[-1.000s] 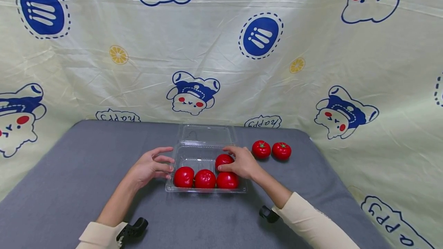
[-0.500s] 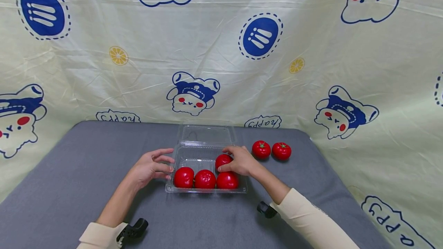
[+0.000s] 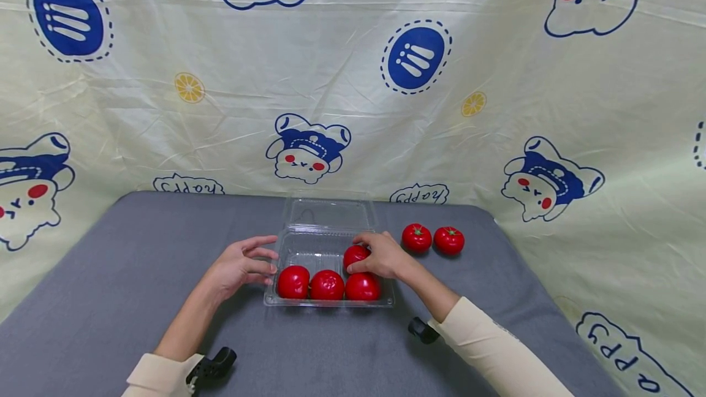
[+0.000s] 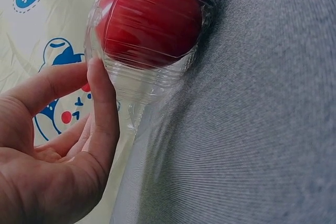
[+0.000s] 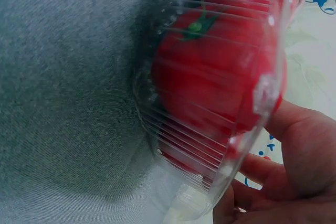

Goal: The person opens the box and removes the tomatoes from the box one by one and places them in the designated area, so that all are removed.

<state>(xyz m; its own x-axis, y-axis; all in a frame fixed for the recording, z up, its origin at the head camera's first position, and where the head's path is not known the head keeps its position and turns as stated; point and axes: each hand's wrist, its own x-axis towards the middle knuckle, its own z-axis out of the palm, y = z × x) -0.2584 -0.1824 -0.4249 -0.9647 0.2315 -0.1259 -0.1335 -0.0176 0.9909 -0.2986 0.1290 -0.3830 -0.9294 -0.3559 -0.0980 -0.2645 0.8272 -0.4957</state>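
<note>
A clear plastic clamshell box (image 3: 314, 253) sits on the table, its lid (image 3: 331, 213) folded back. Along its near side lie three red tomatoes: left (image 3: 293, 282), middle (image 3: 327, 285) and right (image 3: 362, 287). My right hand (image 3: 388, 256) holds another tomato (image 3: 355, 254) between thumb and fingers, inside the box behind the right one. In the right wrist view, the near right tomato (image 5: 215, 72) shows through the ribbed wall. My left hand (image 3: 237, 265) is at the box's left side, fingers loosely extended; in the left wrist view its fingertips (image 4: 97, 69) are right at the rim.
Two more tomatoes with green stems, one (image 3: 416, 238) beside the other (image 3: 449, 241), lie at the back right of the grey cloth-covered table (image 3: 165, 250). A printed curtain (image 3: 353, 78) hangs behind the table. Each sleeve carries a black wrist device.
My right forearm has shifted slightly left, while the right hand keeps hold of the tomato in the same spot. The left hand, the box and the other tomatoes look unchanged.
</note>
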